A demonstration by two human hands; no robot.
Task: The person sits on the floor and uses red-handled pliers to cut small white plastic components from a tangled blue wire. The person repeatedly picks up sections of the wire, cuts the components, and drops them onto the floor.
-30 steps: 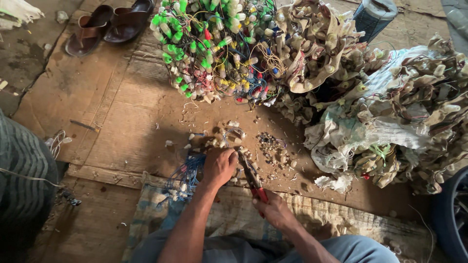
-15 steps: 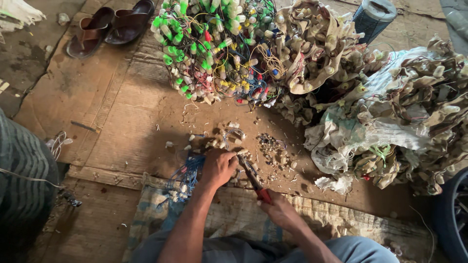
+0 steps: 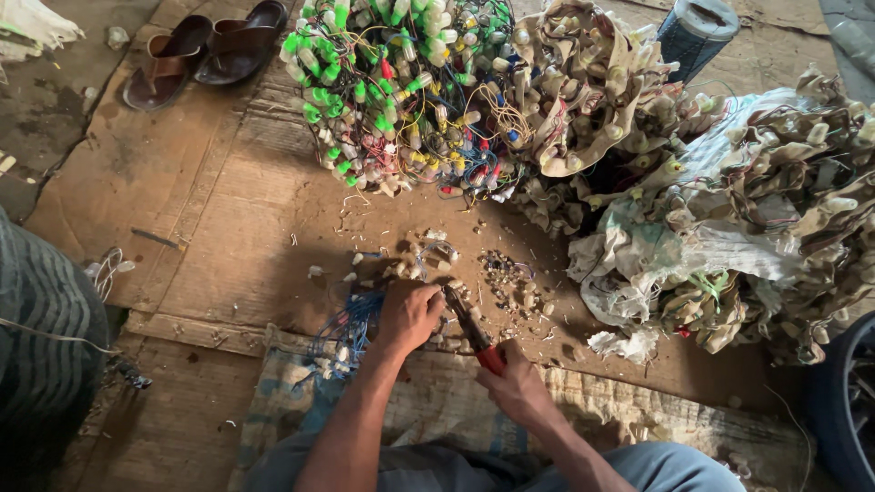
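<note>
My right hand (image 3: 518,390) grips red-handled cutting pliers (image 3: 474,333), their dark jaws pointing up-left toward my left hand. My left hand (image 3: 410,315) is closed around a small piece beside the jaws; what it holds is too small to tell. Thin blue wires (image 3: 351,328) trail from under my left wrist. Small cut pale bits (image 3: 419,257) and a little heap of dark metal scraps (image 3: 509,281) lie on the cardboard (image 3: 210,219) just beyond my hands.
A large tangle of wired bulb holders with green, yellow and red parts (image 3: 401,87) sits ahead. Heaps of pale holders fill torn sacks (image 3: 729,237) at right. Brown sandals (image 3: 205,50) lie at the top left. A woven mat (image 3: 437,401) covers the floor under my arms.
Both hands stay at the same spot. The pliers have shifted only slightly against the piece in my left hand.
</note>
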